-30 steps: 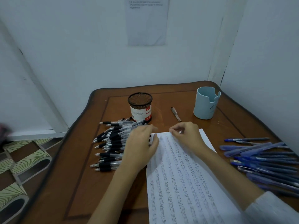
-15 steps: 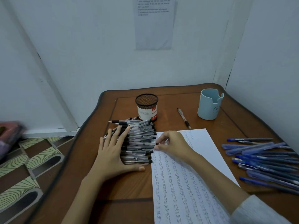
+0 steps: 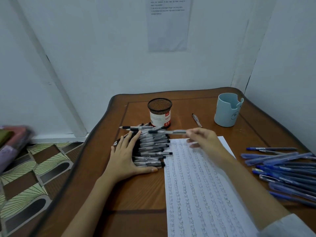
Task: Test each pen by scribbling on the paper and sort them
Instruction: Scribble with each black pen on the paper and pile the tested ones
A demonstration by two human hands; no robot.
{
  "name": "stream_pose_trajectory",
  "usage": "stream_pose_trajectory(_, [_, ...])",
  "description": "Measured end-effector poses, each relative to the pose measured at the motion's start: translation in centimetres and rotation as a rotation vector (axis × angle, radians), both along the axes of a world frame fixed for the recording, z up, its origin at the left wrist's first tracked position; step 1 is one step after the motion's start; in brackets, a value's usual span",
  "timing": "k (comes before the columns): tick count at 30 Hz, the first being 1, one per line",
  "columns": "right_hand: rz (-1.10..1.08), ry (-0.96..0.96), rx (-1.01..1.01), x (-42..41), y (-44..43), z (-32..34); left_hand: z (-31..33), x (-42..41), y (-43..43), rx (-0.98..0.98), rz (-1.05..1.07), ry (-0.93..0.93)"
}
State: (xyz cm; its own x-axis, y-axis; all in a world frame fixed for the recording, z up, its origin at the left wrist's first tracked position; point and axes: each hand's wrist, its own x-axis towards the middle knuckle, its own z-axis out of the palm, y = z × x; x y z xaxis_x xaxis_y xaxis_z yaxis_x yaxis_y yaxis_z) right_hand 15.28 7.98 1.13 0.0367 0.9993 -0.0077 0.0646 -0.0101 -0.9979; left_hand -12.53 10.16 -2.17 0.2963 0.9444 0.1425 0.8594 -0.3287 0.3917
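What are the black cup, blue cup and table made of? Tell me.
Black cup: likely metal mesh, matte; its holes show. Blue cup: smooth, matte, probably plastic or silicone. Table: wood or veneer, glossy; grain and sheen show.

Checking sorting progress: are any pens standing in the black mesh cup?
No, nothing sticks out of the black mesh cup; black pens lie piled beside it.
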Motion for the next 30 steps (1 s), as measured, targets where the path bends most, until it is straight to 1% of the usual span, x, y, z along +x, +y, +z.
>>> stream_pose_trajectory(3, [-0.114,0.345,0.024,1.8,0.4,0.6,-0.3,0.0,0.6,0.034,-0.015,0.026])
stream_pose_trajectory(5, [-0.187,0.474,0.04,2.5,0.7,0.6,-0.6,0.0,0.7,0.061,-0.018,0.021])
stream_pose_trajectory(6, [-0.22,0.493,0.045,2.6,0.8,0.5,-0.7,0.0,0.8,0.073,-0.021,0.019])
stream_pose_trajectory(9, [-0.29,0.472,0.049,2.8,1.0,0.0,-0.7,0.1,1.4,0.093,-0.037,-0.001])
stream_pose_trajectory(15, [-0.366,0.475,0.044,3.6,0.9,-0.7,-0.2,0.8,3.0,0.105,-0.076,0.0])
stream_pose_trajectory(17, [-0.375,0.504,0.039,3.9,0.8,-0.8,-0.2,1.0,3.8,0.099,-0.083,-0.003])
stream_pose_trajectory(22, [-0.387,0.731,0.035,4.6,0.9,-0.9,0.1,1.7,5.4,0.085,-0.084,-0.022])
stream_pose_trajectory(25, [-0.374,0.817,-0.001,4.7,0.9,-1.0,0.4,2.1,6.2,0.07,-0.088,-0.037])
stream_pose_trajectory(28, [-0.339,0.94,-0.021,4.7,1.2,-1.4,0.4,2.2,6.5,0.084,-0.075,0.008])
stream_pose_trajectory(30, [-0.291,1.012,-0.034,4.8,1.4,-1.6,0.4,2.3,6.3,0.11,-0.044,0.084])
